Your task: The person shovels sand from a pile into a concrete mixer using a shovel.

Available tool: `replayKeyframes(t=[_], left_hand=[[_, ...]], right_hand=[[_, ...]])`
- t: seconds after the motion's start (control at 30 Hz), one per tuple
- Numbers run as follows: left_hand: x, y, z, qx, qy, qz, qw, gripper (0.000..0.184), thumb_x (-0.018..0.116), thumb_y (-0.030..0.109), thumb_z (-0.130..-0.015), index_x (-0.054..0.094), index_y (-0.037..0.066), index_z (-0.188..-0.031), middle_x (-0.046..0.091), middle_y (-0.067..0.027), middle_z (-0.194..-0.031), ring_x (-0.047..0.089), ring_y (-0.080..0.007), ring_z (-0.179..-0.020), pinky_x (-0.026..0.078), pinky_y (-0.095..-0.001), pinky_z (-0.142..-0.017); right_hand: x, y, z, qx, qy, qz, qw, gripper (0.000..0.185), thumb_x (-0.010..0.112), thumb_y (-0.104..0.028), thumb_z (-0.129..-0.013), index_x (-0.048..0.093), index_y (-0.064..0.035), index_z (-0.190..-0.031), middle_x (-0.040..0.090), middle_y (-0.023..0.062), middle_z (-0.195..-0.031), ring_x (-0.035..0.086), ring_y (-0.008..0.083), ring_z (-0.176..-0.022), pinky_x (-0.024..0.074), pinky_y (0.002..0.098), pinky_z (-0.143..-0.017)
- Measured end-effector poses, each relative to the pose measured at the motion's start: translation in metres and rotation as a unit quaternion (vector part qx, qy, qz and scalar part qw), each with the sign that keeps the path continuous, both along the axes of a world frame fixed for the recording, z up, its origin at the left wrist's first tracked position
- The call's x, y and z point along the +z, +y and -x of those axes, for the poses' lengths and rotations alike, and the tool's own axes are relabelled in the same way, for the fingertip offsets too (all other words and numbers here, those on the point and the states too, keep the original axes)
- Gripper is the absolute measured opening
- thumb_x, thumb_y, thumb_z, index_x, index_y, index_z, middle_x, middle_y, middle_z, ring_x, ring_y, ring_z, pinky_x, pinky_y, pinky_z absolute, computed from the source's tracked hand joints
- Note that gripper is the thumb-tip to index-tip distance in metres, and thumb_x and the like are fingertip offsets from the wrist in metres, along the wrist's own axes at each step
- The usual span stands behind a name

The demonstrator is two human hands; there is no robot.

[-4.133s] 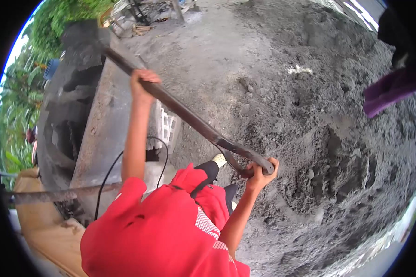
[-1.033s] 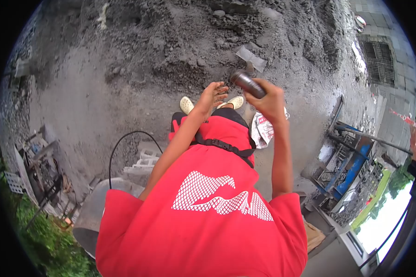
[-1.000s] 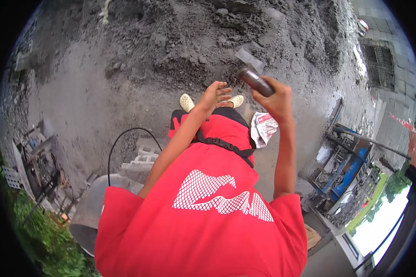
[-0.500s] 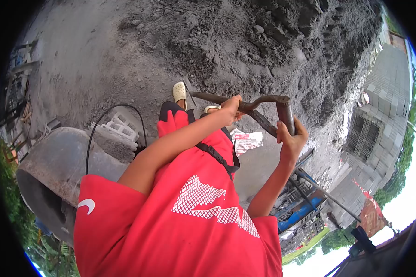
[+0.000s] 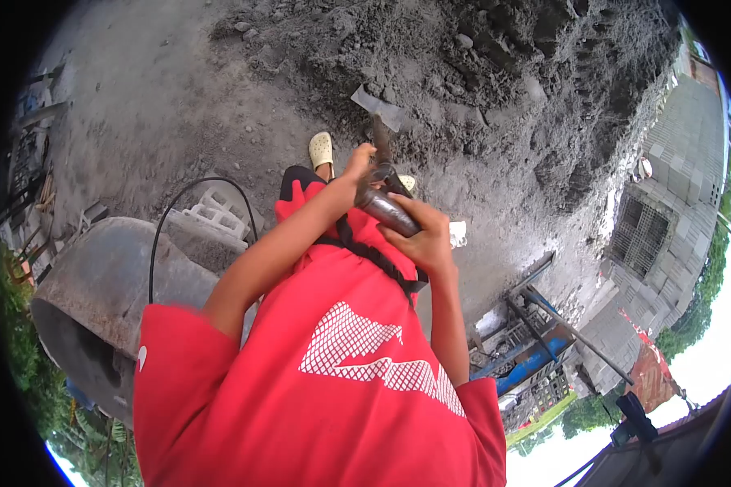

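Your right hand [image 5: 425,233] is closed around the thick cross grip [image 5: 388,213] of the shovel [image 5: 382,140], fingers wrapped over it. Your left hand [image 5: 357,165] is farther out, at the upper part of the shaft; its fingers appear curled on the shaft, though the fingertips are partly hidden. The shovel is in front of your legs, shaft pointing away from you, its blade [image 5: 378,108] at the near edge of the grey heap [image 5: 439,73].

Containers: a large metal drum [image 5: 97,268] lies on your left, its mouth facing left and near. The interior is dark; its contents cannot be identified. A hollow block [image 5: 219,213] is at the drum's far right side, with a looped black cable [image 5: 169,215] passing in front. A white item [image 5: 458,234] shows just beyond your right forearm; most of it is covered by the arm.

Visibility: your left clog [image 5: 321,150] is in plain sight, while your right clog [image 5: 408,183] is mostly hidden behind the shovel handle and hands. The blue metal frame [image 5: 536,355] on the right is partly covered by your sleeve. Items at the far left edge are too distorted to name
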State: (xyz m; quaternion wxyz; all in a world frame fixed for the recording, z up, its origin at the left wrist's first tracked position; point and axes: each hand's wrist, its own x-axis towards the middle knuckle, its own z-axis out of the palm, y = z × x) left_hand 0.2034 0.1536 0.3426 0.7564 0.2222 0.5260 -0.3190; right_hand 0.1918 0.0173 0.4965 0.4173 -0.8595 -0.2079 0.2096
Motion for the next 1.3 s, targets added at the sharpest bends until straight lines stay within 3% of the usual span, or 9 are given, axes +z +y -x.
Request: replayKeyframes(t=[0.07,0.27,0.43,0.57,0.67,0.77,0.93,1.2,1.3], left_hand=[[0.047,0.031,0.018,0.089,-0.06,-0.053,0.993,0.042,0.051,0.042,-0.076,0.053,0.006,-0.098,0.058,-0.0076,-0.093,0.055,-0.0194,-0.078,0.047,-0.0307,-0.074],[0.111,0.057,0.047,0.105,-0.314,-0.262,0.906,0.03,0.048,0.011,-0.083,0.051,0.0,-0.11,0.057,-0.0081,-0.106,0.052,-0.0134,-0.098,0.04,-0.0273,-0.089],[0.106,0.038,0.058,0.073,-0.353,-0.454,0.815,0.022,0.047,0.007,-0.083,0.054,0.001,-0.104,0.057,-0.0059,-0.1,0.056,-0.0117,-0.085,0.044,-0.023,-0.079],[0.117,0.022,0.064,0.329,-0.236,-0.224,0.886,0.032,0.044,0.028,-0.088,0.049,0.009,-0.114,0.053,-0.005,-0.106,0.053,-0.0132,-0.09,0.041,-0.025,-0.081],[0.077,0.007,0.061,0.273,-0.136,-0.106,0.946,0.054,0.044,0.037,-0.086,0.034,0.009,-0.131,0.046,-0.0127,-0.121,0.045,-0.0256,-0.113,0.036,-0.0492,-0.092],[0.03,-0.031,0.029,0.247,-0.04,0.204,0.946,0.076,0.046,0.056,-0.08,0.034,0.003,-0.132,0.047,-0.0175,-0.122,0.052,-0.031,-0.107,0.039,-0.049,-0.091],[0.032,-0.068,-0.021,0.053,-0.128,0.094,0.986,0.074,0.041,0.055,-0.079,0.043,-0.008,-0.118,0.053,-0.0204,-0.114,0.054,-0.0304,-0.102,0.04,-0.0478,-0.089],[0.066,-0.048,-0.041,0.069,-0.14,0.102,0.982,0.053,0.049,0.039,-0.078,0.049,-0.01,-0.099,0.057,-0.0231,-0.083,0.059,-0.0348,-0.075,0.05,-0.0451,-0.072],[0.082,-0.036,-0.062,0.009,-0.364,-0.001,0.931,0.055,0.046,0.049,-0.082,0.05,-0.004,-0.095,0.057,-0.0175,-0.08,0.059,-0.0327,-0.074,0.051,-0.0404,-0.067]], right_hand=[[-0.002,0.014,0.002,0.021,-0.007,0.009,1.0,0.046,0.074,-0.01,-0.06,0.063,-0.0044,-0.105,0.064,0.0132,-0.081,0.064,0.0245,-0.072,0.0493,0.0319,-0.066],[-0.007,0.043,0.003,0.049,-0.034,-0.002,0.998,0.048,0.068,-0.013,-0.062,0.058,-0.0089,-0.109,0.062,0.0124,-0.081,0.061,0.0304,-0.073,0.049,0.0383,-0.064],[-0.008,0.047,0.009,0.089,-0.036,0.001,0.995,0.05,0.064,-0.009,-0.061,0.056,-0.0065,-0.11,0.062,0.0154,-0.088,0.061,0.0335,-0.078,0.0498,0.04,-0.068],[0.012,0.029,-0.018,0.081,-0.069,0.011,0.994,0.045,0.064,-0.009,-0.062,0.06,-0.0044,-0.107,0.063,0.0188,-0.089,0.062,0.0333,-0.079,0.05,0.0391,-0.071],[0.059,-0.012,-0.049,0.031,-0.053,-0.012,0.998,0.047,0.065,-0.007,-0.063,0.06,-0.0042,-0.11,0.064,0.019,-0.085,0.066,0.0276,-0.075,0.05,0.0334,-0.07],[0.108,-0.045,-0.051,0.03,-0.082,-0.011,0.996,0.047,0.065,-0.004,-0.062,0.06,-0.003,-0.11,0.065,0.016,-0.082,0.066,0.0225,-0.072,0.0497,0.0293,-0.068],[0.148,-0.082,-0.023,0.139,-0.129,-0.056,0.98,0.051,0.065,0.0,-0.058,0.061,-0.0046,-0.109,0.064,0.0134,-0.082,0.064,0.0238,-0.066,0.0491,0.0293,-0.062],[0.169,-0.09,0.01,0.196,-0.2,-0.023,0.96,0.054,0.065,0.002,-0.053,0.061,-0.0021,-0.108,0.058,0.0105,-0.067,0.056,0.023,-0.053,0.042,0.0303,-0.049],[0.176,-0.072,0.003,0.178,-0.245,-0.007,0.953,0.057,0.066,-0.002,-0.051,0.06,-0.0077,-0.108,0.05,0.0057,-0.063,0.052,0.0221,-0.052,0.0413,0.0335,-0.047]])
